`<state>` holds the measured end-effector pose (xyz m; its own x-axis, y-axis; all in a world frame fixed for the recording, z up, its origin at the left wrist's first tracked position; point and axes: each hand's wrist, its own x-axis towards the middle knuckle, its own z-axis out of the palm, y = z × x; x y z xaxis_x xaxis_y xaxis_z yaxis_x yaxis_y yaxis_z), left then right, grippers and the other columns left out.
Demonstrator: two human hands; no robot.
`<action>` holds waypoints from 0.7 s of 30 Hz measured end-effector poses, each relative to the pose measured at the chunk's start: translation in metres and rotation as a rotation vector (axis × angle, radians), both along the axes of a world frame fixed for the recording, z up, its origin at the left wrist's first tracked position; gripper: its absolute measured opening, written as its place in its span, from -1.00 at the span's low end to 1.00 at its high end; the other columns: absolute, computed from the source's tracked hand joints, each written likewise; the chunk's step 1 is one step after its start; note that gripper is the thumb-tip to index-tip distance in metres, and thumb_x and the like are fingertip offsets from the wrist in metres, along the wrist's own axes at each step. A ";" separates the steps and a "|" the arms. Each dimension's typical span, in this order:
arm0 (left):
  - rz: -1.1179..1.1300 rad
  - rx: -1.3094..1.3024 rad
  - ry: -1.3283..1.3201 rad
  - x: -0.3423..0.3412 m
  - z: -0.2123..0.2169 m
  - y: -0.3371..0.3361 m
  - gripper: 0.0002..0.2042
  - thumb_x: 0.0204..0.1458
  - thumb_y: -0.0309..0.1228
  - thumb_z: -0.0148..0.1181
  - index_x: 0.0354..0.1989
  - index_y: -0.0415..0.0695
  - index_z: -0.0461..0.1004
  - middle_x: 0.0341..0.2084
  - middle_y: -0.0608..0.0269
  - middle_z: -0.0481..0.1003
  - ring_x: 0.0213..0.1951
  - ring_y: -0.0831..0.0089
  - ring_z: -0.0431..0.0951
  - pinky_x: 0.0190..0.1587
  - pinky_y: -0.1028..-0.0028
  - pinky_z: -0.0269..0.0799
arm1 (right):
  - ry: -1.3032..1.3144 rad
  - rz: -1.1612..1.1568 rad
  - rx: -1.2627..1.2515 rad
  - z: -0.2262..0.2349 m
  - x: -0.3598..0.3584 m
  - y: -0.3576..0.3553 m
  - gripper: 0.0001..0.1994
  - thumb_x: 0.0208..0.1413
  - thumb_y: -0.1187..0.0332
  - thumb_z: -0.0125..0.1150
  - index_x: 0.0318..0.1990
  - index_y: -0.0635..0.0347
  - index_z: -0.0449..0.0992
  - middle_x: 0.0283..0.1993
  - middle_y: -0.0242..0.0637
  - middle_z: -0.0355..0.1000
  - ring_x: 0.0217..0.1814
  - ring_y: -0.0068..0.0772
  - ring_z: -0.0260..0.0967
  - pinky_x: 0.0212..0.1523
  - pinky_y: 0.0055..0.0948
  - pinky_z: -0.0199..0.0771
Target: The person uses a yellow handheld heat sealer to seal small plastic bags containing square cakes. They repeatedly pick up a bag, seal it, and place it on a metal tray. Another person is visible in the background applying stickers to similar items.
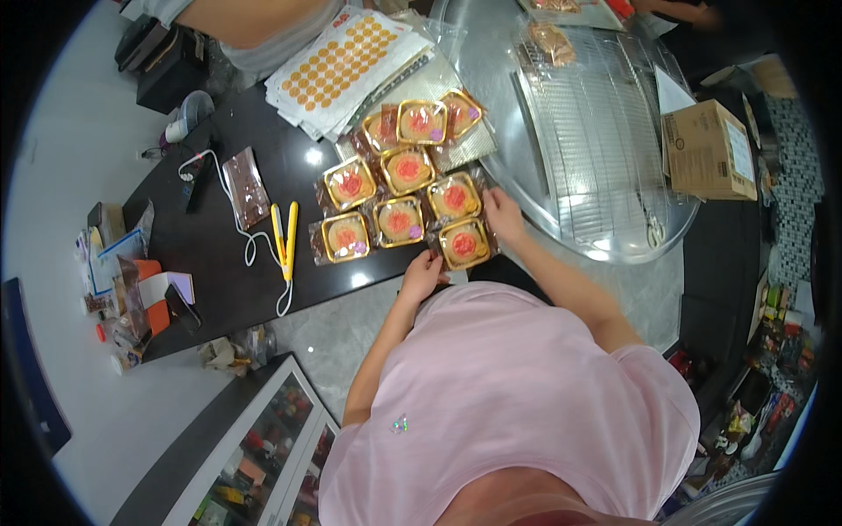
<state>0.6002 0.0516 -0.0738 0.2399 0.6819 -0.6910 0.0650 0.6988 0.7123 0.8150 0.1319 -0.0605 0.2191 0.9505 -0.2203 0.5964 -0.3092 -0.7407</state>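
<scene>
Several round mooncakes with red printed tops sit in gold trays inside clear and brown wrappers, grouped on the dark table. My left hand (422,278) is closed at the lower left edge of the nearest wrapped mooncake (464,245), fingertips on its wrapper. Just right of the group, my right hand (504,216) has its bent fingers at the wrapper edge beside another wrapped mooncake (455,197); its fingertips are partly hidden. Farther back, one wrapped mooncake (422,122) overlaps its neighbours. Some of the packs bear small purple stickers.
A yellow hand sealer (285,238) with a white cord lies left, beside a brown wrapper (246,187). Sheets of round orange stickers (342,66) lie behind. On the right are a large metal tray (605,257), a wire rack (583,131) and a cardboard box (709,151). Another person's arm (241,22) shows at the back.
</scene>
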 end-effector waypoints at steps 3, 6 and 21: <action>0.024 -0.052 -0.008 0.008 0.012 0.008 -0.77 0.20 -0.37 -0.08 -0.08 -0.27 0.28 -0.44 0.12 0.52 -0.52 0.41 0.56 -0.49 0.52 0.44 | 0.077 -0.035 0.114 -0.002 -0.005 -0.006 -0.74 0.20 0.21 -0.04 -0.32 0.24 0.40 -0.44 0.11 0.40 -0.37 0.20 0.36 -0.38 -0.09 0.33; 0.012 -0.019 0.049 0.016 0.021 0.012 -0.76 0.18 -0.43 -0.11 -0.03 -0.26 0.24 -0.46 0.12 0.52 -0.53 0.41 0.56 -0.52 0.54 0.42 | 0.134 0.011 0.046 0.003 -0.005 -0.011 -0.75 0.18 0.23 0.02 -0.36 0.26 0.41 -0.50 0.08 0.38 -0.43 0.13 0.37 -0.45 -0.16 0.31; -0.158 -0.046 -0.279 0.079 0.037 0.073 -0.66 0.23 -0.34 -0.09 0.16 -0.10 0.17 -0.17 0.16 0.49 -0.32 0.44 0.57 -0.27 0.51 0.45 | 0.700 0.142 -0.092 0.081 0.068 0.061 -0.70 0.23 0.24 0.01 -0.42 0.30 0.46 -0.59 -0.55 0.27 -0.54 -0.71 0.06 -0.53 -0.54 0.15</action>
